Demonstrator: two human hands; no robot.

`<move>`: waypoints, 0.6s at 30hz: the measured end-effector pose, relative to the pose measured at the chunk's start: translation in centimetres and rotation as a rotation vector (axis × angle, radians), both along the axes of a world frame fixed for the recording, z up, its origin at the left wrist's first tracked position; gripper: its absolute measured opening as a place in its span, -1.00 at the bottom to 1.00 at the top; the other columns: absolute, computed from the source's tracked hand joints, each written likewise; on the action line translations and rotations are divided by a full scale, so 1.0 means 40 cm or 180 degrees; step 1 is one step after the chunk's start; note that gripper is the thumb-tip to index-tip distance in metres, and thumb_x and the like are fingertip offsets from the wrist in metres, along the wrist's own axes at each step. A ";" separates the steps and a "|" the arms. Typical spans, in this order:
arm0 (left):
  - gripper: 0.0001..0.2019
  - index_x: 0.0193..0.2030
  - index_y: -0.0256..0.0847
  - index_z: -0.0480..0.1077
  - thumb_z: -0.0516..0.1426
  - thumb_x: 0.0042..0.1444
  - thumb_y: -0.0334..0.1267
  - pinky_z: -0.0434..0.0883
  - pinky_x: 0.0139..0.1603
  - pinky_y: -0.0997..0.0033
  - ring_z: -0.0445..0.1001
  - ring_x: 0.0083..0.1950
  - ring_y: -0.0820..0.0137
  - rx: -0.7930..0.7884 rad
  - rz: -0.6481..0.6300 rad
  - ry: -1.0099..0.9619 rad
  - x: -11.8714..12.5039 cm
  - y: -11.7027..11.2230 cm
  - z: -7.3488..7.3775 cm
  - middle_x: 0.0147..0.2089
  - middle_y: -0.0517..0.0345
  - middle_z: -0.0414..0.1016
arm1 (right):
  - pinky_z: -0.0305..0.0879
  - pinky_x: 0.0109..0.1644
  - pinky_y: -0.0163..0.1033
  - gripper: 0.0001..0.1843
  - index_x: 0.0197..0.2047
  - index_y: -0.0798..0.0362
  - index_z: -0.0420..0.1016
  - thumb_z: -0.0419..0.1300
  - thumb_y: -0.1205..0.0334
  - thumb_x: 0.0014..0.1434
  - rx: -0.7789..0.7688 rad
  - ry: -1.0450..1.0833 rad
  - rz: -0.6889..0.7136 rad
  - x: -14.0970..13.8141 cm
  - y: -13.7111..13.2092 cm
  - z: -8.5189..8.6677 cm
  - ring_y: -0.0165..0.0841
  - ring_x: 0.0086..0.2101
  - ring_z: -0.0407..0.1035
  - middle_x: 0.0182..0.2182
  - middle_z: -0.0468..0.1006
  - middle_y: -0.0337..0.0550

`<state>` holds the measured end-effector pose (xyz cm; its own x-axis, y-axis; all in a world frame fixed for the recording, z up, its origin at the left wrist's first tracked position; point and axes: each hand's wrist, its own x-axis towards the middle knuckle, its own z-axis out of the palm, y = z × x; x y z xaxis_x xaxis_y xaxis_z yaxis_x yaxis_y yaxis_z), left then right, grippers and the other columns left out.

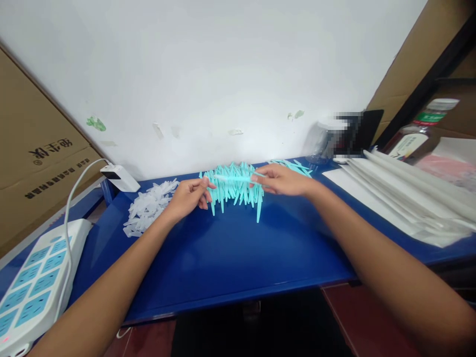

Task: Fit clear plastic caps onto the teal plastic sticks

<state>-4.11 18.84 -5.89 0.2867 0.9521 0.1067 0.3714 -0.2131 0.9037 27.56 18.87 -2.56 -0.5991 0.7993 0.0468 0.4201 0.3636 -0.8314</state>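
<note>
Blue tabletop point(238, 258) below one held stick point(236, 178), slender, turquoise, blurry

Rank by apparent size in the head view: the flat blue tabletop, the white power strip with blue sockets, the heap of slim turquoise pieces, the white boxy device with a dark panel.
1. Blue tabletop
2. White power strip, its nearness to the camera enlarging it
3. Turquoise heap
4. White boxy device

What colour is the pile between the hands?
The pile is turquoise, seen in the head view.
</note>
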 end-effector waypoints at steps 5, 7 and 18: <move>-0.48 -0.19 -0.20 0.57 0.13 0.27 0.27 0.40 -0.38 0.33 0.53 -0.46 0.29 0.0882 0.0706 0.1290 -0.060 0.031 0.014 -0.43 0.08 0.59 | 0.21 -0.35 -0.27 -0.47 -0.14 0.13 0.64 0.07 -0.16 0.43 0.0597 -0.0865 -0.1081 0.123 0.050 0.022 -0.38 -0.51 0.29 -0.54 0.45 -0.18; -0.57 -0.24 -0.16 0.59 0.16 0.26 0.20 0.36 -0.32 0.30 0.56 -0.37 0.21 0.1276 0.0935 0.2056 -0.083 0.038 0.018 -0.40 0.07 0.61 | 0.27 -0.23 -0.24 -0.53 -0.18 0.15 0.68 0.08 -0.04 0.42 0.0887 -0.1577 -0.1501 0.173 0.074 0.012 -0.27 -0.37 0.44 -0.41 0.61 -0.04; -0.62 -0.24 -0.09 0.60 0.08 0.29 0.11 0.30 -0.33 0.25 0.57 -0.24 0.07 0.1091 0.1168 0.3395 -0.150 0.045 0.058 -0.31 0.00 0.65 | 0.37 0.04 -0.07 -0.47 0.20 0.10 0.62 0.08 -0.03 0.39 0.0672 -0.2800 -0.2358 0.285 0.101 -0.028 0.03 0.05 0.52 0.10 0.63 0.21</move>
<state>-10.13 20.65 -3.57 0.1005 0.9643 0.2450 0.9941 -0.1075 0.0153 38.97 22.92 -3.67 0.1182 0.9928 0.0217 0.9882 -0.1154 -0.1007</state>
